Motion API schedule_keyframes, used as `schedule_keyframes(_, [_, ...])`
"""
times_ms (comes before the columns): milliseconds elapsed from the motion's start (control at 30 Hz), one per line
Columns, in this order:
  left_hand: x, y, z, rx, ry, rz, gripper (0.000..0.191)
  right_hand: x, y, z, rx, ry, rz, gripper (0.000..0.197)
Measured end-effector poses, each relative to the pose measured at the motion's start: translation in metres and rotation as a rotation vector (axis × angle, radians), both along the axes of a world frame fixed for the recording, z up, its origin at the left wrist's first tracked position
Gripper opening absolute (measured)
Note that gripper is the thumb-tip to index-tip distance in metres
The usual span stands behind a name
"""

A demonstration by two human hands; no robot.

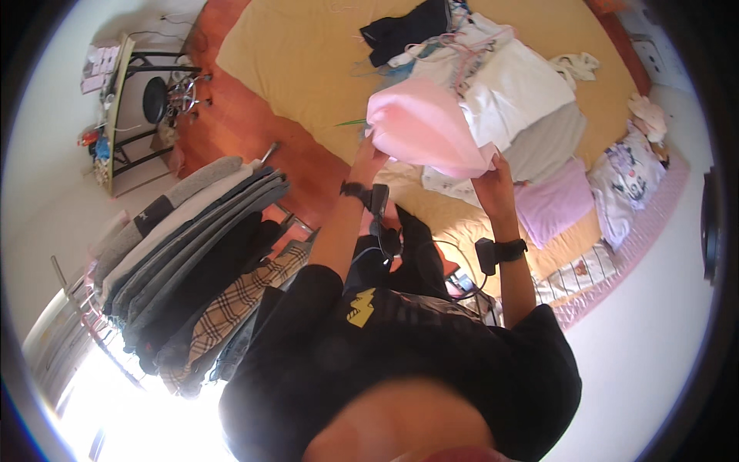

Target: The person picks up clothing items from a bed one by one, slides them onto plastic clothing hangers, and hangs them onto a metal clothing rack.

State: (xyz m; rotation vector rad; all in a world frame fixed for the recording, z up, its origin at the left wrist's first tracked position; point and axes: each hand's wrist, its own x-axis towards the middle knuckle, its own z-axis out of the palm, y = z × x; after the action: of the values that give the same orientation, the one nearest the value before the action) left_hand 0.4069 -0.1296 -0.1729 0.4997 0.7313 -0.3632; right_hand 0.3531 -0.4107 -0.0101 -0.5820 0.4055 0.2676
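Observation:
A light pink cloth (424, 130), partly billowed out, is stretched between my two hands above the bed. My left hand (371, 155) grips its left edge, and my right hand (495, 173) pinches its lower right corner. Beyond the cloth lie white garments (514, 86), a grey garment (545, 141) and several hangers (462, 49) in a pile. A black garment (407, 32) is at the far side of this pile. A folded lilac cloth (557, 202) rests to the right of my right hand. Both my wrists wear black straps with small boxes and cables.
The bed (277, 63) has a yellow sheet. A rack of hanging clothes (190, 260) stands close on my left. Further back are a desk (118, 115) and a round black stool (155, 100). A printed pillow (629, 179) lies along the bed's right side, near the wall.

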Motion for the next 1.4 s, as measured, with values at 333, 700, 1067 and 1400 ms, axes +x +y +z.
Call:
schedule_keyframes(333, [-0.018,-0.148,0.155,1.349,-0.834,-0.472,0.046,-0.116,-0.105,-0.043,-0.804,0.482,-0.545,0.038])
schedule_keyframes(700, [-0.061,-0.099,0.189,0.862,-1.526,-1.118,0.045,-0.089,0.025,-0.028,-0.265,0.374,-0.181,0.016])
schedule_keyframes(1067, [0.044,0.014,0.15,1.19,-0.991,-0.817,0.051,-0.016,0.084,0.079,-0.815,0.088,0.161,0.05])
schedule_keyframes(1400, [0.082,0.051,0.205,0.692,-0.768,-0.755,0.024,0.026,0.029,0.122,-1.074,0.095,0.638,0.066])
